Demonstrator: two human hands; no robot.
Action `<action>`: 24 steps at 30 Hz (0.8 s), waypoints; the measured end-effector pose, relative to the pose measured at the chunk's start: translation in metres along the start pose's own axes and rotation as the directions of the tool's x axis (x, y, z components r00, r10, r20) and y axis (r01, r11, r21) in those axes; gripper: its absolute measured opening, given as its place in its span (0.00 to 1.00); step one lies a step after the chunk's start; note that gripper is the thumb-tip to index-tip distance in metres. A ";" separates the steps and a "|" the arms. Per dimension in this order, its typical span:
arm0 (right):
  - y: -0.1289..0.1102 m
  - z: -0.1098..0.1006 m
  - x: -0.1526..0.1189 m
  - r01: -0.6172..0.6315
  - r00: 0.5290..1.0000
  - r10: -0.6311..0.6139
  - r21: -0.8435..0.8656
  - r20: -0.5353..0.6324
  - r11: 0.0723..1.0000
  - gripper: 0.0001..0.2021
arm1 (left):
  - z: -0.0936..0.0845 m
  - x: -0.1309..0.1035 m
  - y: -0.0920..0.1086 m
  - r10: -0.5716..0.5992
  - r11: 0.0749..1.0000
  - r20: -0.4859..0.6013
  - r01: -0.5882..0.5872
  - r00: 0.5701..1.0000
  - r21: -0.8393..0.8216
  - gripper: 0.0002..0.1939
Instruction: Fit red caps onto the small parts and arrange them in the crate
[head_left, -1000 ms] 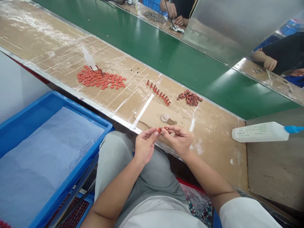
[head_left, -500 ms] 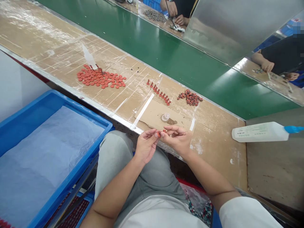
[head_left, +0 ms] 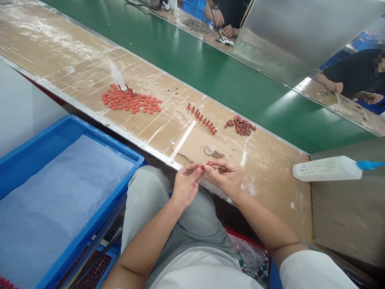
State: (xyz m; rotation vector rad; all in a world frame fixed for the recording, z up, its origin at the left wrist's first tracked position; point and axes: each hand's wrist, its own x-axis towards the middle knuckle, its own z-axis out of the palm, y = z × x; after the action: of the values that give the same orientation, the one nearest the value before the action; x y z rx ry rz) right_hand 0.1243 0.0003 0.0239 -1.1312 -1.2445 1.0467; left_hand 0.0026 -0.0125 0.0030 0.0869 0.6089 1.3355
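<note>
My left hand (head_left: pixel 187 185) pinches a small red round disc (head_left: pixel 202 169) between thumb and fingers at the table's front edge. Touching it from the right, my right hand (head_left: pixel 225 175) grips a small red and dark figurine (head_left: pixel 208 164), mostly covered by the fingertips. Just beyond my hands, a small clear cup (head_left: pixel 209 149) stands on a cardboard piece (head_left: pixel 192 145) beside a brown wet stain. Behind that runs a slanting row of small figurines on red discs (head_left: pixel 202 118). To its right lies a heap of loose red and dark figurines (head_left: pixel 240 125).
Many red discs (head_left: pixel 129 100) lie to the left with a white pointed bottle (head_left: pixel 117 76) among them. A white bottle with blue nozzle (head_left: pixel 327 168) lies at right. A blue bin (head_left: pixel 67 120) stands at lower left. Beyond the green belt (head_left: pixel 180 52), two co-workers' hands (head_left: pixel 228 31) show.
My hands stay together with the disc and figurine at almost the same place. The whole view has shifted slightly; nothing on the table has visibly been moved.
</note>
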 end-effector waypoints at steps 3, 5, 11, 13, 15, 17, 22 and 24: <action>-0.005 0.003 0.000 0.017 1.000 -0.017 0.021 -0.014 1.000 0.11 | 0.001 -0.001 0.004 -0.017 1.000 0.010 0.017 1.000 -0.025 0.11; -0.013 0.005 0.004 0.017 0.999 -0.015 0.052 -0.034 0.999 0.11 | 0.002 0.000 0.008 -0.030 0.999 0.011 0.031 0.999 -0.040 0.11; -0.040 0.012 0.051 0.130 0.991 -0.130 0.022 -0.031 0.991 0.09 | 0.001 0.005 0.025 -0.014 0.997 -0.036 0.011 0.999 -0.078 0.11; -0.044 0.017 0.078 0.175 0.985 -0.174 -0.114 0.011 0.978 0.11 | 0.001 0.007 0.032 -0.008 0.995 -0.060 0.002 0.998 -0.097 0.11; -0.041 0.025 0.107 0.215 0.977 -0.204 -0.284 0.068 0.934 0.12 | 0.000 0.009 0.038 -0.014 0.993 -0.078 0.004 0.997 -0.122 0.11; -0.031 0.033 0.136 0.266 0.964 -0.224 -0.441 0.144 0.857 0.12 | -0.002 0.012 0.045 -0.020 0.989 -0.088 0.007 0.996 -0.147 0.11; 0.005 0.055 0.195 0.301 0.948 -0.139 -0.671 0.286 0.678 0.11 | -0.007 0.017 0.060 0.006 0.981 -0.083 -0.022 0.997 -0.191 0.12; 0.017 0.062 0.208 0.302 0.948 -0.117 -0.726 0.295 0.618 0.12 | -0.010 0.017 0.065 0.014 0.978 -0.072 -0.029 0.997 -0.209 0.13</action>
State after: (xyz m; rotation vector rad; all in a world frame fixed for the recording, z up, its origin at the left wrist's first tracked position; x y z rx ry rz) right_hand 0.0751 0.2121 0.0392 -1.4647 -2.0662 0.4323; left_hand -0.0578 0.0172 0.0137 -0.1267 0.5240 1.4208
